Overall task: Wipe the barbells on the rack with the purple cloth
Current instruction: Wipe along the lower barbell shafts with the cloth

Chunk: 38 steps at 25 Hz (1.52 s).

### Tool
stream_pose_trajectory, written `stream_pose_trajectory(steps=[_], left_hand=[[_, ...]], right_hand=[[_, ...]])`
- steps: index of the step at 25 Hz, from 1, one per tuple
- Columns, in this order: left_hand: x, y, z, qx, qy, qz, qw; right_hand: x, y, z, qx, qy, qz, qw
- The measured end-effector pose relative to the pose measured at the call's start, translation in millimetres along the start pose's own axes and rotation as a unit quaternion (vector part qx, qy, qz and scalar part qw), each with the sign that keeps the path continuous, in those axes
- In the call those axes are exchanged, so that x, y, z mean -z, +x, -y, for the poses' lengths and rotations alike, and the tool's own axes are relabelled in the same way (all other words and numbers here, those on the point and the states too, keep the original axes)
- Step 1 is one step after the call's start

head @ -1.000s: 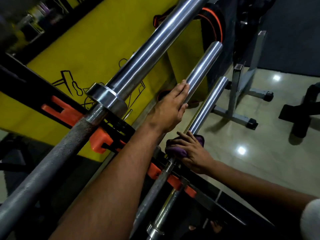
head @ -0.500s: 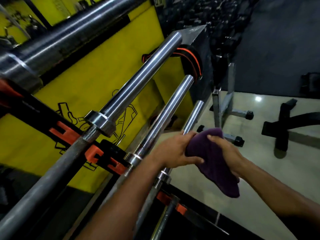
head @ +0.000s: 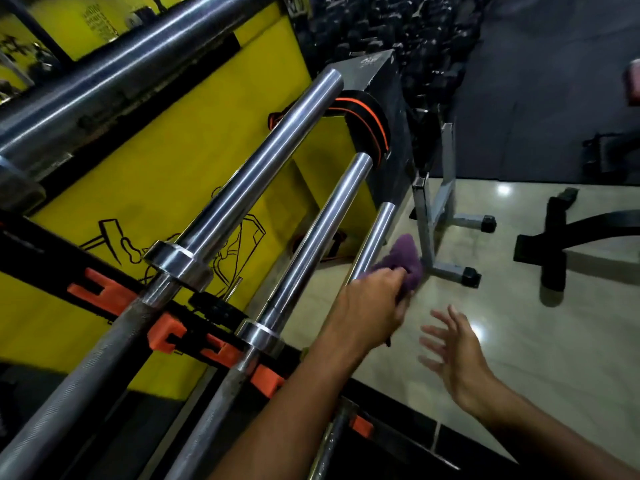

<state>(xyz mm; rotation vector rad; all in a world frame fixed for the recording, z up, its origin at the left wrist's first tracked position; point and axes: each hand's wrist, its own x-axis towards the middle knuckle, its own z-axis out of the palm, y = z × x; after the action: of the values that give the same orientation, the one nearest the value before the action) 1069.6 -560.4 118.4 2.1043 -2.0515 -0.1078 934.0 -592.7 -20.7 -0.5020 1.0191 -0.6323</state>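
Steel barbells sit side by side on the rack [head: 114,296], and we note four in view, their long axes all running from the 7 o'clock corner up toward 1 o'clock. We record the uppermost barbell [head: 114,74] crossing the upper left corner, a second barbell [head: 256,174] with its sleeve end pointing to 1 o'clock, a third barbell [head: 322,233] parallel beside it, and the lowest barbell [head: 375,237], shortest in view. Orange cradles [head: 166,336] on the black rack beam carry the knurled shafts.

We find the purple cloth [head: 407,258] bunched against the sleeve of the lowest barbell, right of frame centre. The left hand [head: 372,306] pinches it, fingers curled round the fabric, forearm reaching in from 6 o'clock along the bar's line. The right hand [head: 453,348] hangs apart from the cloth at 5 o'clock of it, fingers spread and holding nothing, blurred.

Behind the bars stands a yellow wall panel [head: 173,143] with black line drawings. The floor [head: 519,323] is glossy pale tile with light reflections. A grey metal stand [head: 440,202] rests on it at 2 o'clock, and a black bench base [head: 557,251] lies at 3 o'clock.
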Motion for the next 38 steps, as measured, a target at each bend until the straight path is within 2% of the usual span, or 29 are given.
stream_pose_trajectory(steps=[1,3,5,6,7,8,10,11,14,15,17,19,23,25,26,30,34,36,38], left_hand=[[-9.0,-3.2,-9.5,-0.037,0.014,0.026,0.999],[-25.3,-9.1,-27.7,-0.09,0.021,0.136,0.986],[-31.5,-10.8,-29.9,-0.104,0.05,0.25,0.961],[-26.5,-7.6,-21.8,-0.107,0.076,0.253,0.959],[-16.7,-0.3,-8.0,-0.112,0.1,0.214,0.965],[-3.6,11.2,9.3,-0.119,0.123,0.142,0.975],[30.4,40.1,45.5,-0.103,0.152,0.013,0.983],[45.4,55.4,63.6,-0.076,0.154,-0.003,0.985],[51.4,84.0,97.6,0.027,0.109,0.074,0.991],[43.4,86.2,104.1,0.039,0.126,0.081,0.988],[23.9,84.9,113.5,0.036,0.177,0.057,0.982],[16.4,83.0,118.6,0.036,0.164,0.041,0.985],[15.3,87.4,124.9,0.024,0.131,0.026,0.991],[17.5,86.7,120.5,0.018,0.123,0.021,0.992],[18.1,86.2,120.5,0.017,0.117,0.02,0.993],[17.3,91.1,123.0,0.024,0.086,0.009,0.996],[17.6,90.9,126.5,0.019,0.055,0.006,0.998],[19.8,90.2,127.4,0.018,0.033,0.01,0.999],[21.5,89.7,127.5,0.015,0.022,0.003,1.0]], right_hand=[[-3.2,-5.1,-3.4,-0.043,0.048,0.031,0.997],[1.9,-0.6,-3.8,-0.065,0.112,0.072,0.989],[-3.2,-2.4,8.2,-0.142,0.214,0.121,0.959],[-2.5,3.5,7.4,-0.152,0.271,0.153,0.938],[-0.8,9.7,5.7,-0.104,0.272,0.113,0.95],[-0.3,14.5,7.6,-0.073,0.252,0.078,0.962],[-5.6,31.7,10.4,-0.09,0.305,0.048,0.947],[-5.5,36.7,13.5,-0.08,0.306,0.017,0.949],[-15.1,67.2,16.0,-0.046,0.338,0.034,0.939],[-20.4,79.0,16.9,-0.044,0.328,0.005,0.944],[-37.4,107.0,23.8,-0.044,0.334,-0.018,0.941],[-56.7,131.6,39.6,-0.024,0.358,0.006,0.933],[-110.5,185.4,93.9,0.009,0.248,0.06,0.967],[-114.2,216.7,103.5,0.051,0.188,0.124,0.973],[-112.2,233.4,103.4,0.066,0.154,0.121,0.978],[-121.1,238.4,92.3,0.032,0.151,0.115,0.981],[-128.8,207.8,38.4,-0.034,0.166,0.073,0.983],[-129.4,204.5,30.9,-0.036,0.123,0.055,0.99],[-133.3,218.0,52.6,-0.033,0.075,0.034,0.996]])
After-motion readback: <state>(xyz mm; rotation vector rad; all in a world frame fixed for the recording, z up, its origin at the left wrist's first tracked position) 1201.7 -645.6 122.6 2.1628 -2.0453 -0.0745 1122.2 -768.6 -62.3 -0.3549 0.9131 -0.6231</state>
